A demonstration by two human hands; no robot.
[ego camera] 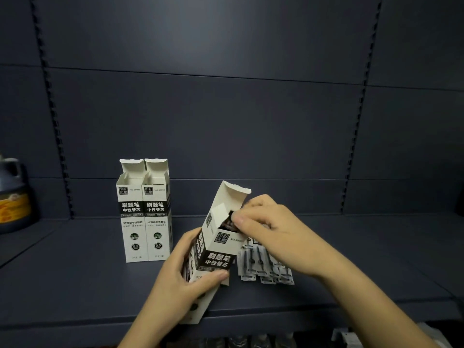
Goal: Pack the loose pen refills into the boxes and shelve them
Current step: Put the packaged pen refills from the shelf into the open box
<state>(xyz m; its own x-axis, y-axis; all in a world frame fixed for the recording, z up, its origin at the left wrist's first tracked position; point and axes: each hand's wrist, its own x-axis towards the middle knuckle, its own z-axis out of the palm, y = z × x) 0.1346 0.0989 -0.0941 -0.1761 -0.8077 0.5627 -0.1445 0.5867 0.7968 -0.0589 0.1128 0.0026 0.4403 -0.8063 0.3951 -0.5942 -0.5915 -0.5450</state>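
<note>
Tilting over the shelf (75,272), an open box (216,249) is gripped round its lower half by the left hand (180,280). At its open top, dark refills (228,225) are pinched by the curled fingers of the right hand (266,222). More packed refills (266,268) lie on the shelf just right of it. Two open boxes (144,212) stand upright, touching, to the left. A dark jug (12,194) is seen at the far left.
</note>
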